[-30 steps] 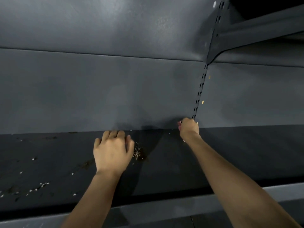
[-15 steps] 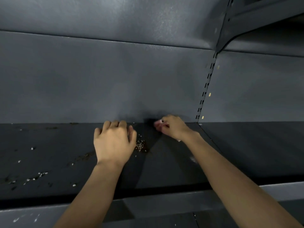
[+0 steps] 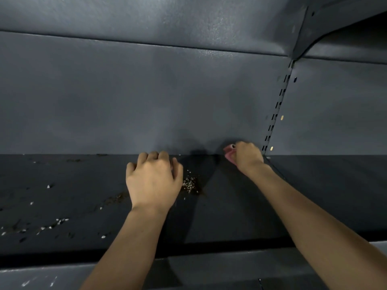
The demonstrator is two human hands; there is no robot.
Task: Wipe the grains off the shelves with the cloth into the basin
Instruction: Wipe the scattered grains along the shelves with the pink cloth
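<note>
- Pink cloth (image 3: 228, 154): bunched in right hand (image 3: 247, 156), fingers curled round it, at shelf (image 3: 230, 210) back edge, 1 o'clock.
- Left hand (image 3: 154, 181): fingers curled, knuckles up, on shelf; contents cannot be told.
- Grains (image 3: 190, 184): small heap touching left hand, 3 o'clock side.

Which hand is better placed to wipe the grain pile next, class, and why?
Right. The right hand grips the pink cloth at the shelf's back, right of the pile. The left hand rests beside the pile, no cloth visible.

Shop or stockroom with retail-style display racking, dark grey metal shelf (image 3: 230, 216), matching grey back panel (image 3: 125, 101) rising behind the shelf, slotted upright (image 3: 276, 107) at the shelf's right end, bracketed upper shelf (image 3: 335, 17) above it, spilled grains (image 3: 189, 184) on the shelf
</note>
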